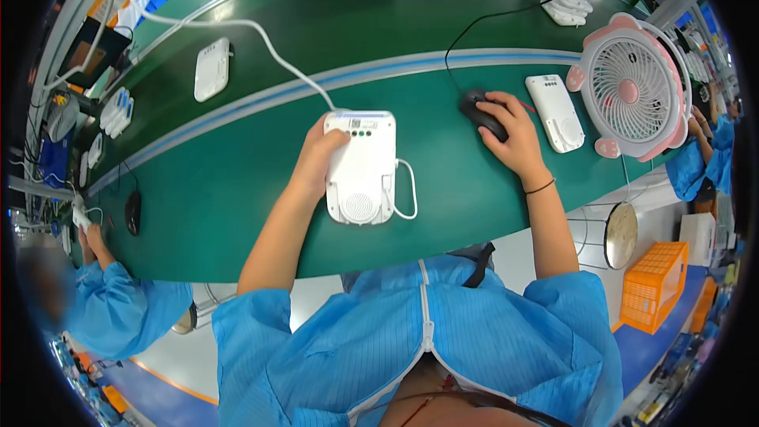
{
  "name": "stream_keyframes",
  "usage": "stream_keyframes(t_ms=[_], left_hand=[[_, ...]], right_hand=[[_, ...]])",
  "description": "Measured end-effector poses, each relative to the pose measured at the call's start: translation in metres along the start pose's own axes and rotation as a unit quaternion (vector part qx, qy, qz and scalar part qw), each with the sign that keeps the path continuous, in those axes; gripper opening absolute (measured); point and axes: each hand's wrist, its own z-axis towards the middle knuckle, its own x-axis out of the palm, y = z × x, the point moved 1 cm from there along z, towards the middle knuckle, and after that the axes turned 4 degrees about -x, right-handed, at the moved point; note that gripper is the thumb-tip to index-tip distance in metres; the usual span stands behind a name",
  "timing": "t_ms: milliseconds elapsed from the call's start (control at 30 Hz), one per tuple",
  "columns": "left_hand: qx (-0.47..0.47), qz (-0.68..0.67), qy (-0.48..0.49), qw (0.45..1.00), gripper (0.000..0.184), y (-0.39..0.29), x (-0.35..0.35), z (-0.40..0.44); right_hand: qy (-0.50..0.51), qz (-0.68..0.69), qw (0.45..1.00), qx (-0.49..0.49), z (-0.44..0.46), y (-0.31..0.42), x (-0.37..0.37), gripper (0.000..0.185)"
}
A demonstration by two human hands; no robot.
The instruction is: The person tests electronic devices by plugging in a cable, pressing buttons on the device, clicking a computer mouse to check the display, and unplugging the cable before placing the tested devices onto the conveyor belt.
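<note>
Along the near edge of the green table [455, 229], the wearer's blue jacket [340, 356] faces the work. Just past it, the left hand [315, 160] grips a white device [360, 160] by its left side, thumb over the face near a row of dark dots, with a round grille at the near end. Whether the device touches the tabletop, I cannot tell. A short white cord [414, 194] loops from its right side, and a long white cable [273, 49] runs away from its far end.

To the right, the right hand [518, 136] is curved over a black mouse [473, 109], holding it on the table. Just beside that, a second white device [555, 113] lies near a pink and white fan [630, 93].

Farther off, beyond a pale strip with a blue line [506, 55], another white device [212, 69] lies at left, and a white pile [566, 5] sits at far right.
</note>
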Motion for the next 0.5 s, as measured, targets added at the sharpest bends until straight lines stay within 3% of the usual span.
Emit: stream_keyframes(t_ms=[500], left_hand=[[0.031,0.049,-0.01,0.998,0.04,-0.0063,0.0091,-0.0008]], right_hand=[[0.001,0.003,1.0,0.006,0.0012,-0.006,0.0014,0.039]])
